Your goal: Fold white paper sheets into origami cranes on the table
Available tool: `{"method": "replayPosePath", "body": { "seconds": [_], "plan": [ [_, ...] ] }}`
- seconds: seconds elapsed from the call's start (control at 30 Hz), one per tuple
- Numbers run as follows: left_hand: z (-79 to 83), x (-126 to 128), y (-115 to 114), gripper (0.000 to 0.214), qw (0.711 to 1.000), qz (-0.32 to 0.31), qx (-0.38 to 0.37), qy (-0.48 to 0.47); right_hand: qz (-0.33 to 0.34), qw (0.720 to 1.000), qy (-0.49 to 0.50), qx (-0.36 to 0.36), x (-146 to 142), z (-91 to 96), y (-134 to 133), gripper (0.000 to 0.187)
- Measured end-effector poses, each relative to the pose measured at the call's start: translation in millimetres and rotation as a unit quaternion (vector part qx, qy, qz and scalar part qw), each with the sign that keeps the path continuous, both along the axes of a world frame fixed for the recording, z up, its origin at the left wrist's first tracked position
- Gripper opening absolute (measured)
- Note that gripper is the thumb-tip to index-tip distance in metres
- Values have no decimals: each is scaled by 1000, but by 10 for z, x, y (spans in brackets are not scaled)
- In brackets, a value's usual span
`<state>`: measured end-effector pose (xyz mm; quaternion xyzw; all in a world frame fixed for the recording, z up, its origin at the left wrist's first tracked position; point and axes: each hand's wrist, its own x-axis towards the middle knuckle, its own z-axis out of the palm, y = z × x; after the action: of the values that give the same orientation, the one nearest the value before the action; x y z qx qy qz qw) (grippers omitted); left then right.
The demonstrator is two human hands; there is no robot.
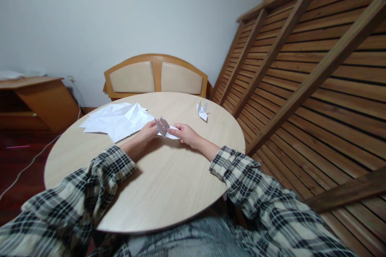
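Note:
Between my two hands, a little above the round table (169, 188), is a folded white paper crane (163, 127) with two raised points. My left hand (148, 130) pinches its left side. On the other side, the thumb and fingers of my right hand (186, 134) are closed on a flat white flap of it. A second paper crane (202, 112) stands apart on the table, beyond my right hand. Several creased sheets of white paper (117, 118) lie in an overlapping pile to the left, close to my left hand.
A headboard (157, 74) with two beige panels stands behind the table against the wall. Slanting along the right is a large slatted wooden panel (301, 88). A wooden desk (42, 102) and a white cable (33, 158) are at the left.

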<state>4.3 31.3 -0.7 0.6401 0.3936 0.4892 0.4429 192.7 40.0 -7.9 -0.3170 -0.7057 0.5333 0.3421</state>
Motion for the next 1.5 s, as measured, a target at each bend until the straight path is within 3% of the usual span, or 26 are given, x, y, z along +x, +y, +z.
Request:
{"method": "replayPosePath", "body": {
  "seconds": [0.23,0.37,0.77,1.0,1.5],
  "plan": [
    [3,-89,69,15,993,-26,20,113,17,1000,-11,-20,-12,-66,69,35],
    [4,-144,76,21,985,-46,-7,167,44,999,-21,-14,25,-75,95,36],
    [255,-279,-13,33,951,-162,-15,262,131,990,-55,0,108,12,66,32],
    [311,-320,-7,34,944,-152,15,294,144,988,-50,2,134,67,63,32],
    [374,-198,-51,33,975,4,45,216,38,997,-52,37,153,199,72,35]
  ]
}}
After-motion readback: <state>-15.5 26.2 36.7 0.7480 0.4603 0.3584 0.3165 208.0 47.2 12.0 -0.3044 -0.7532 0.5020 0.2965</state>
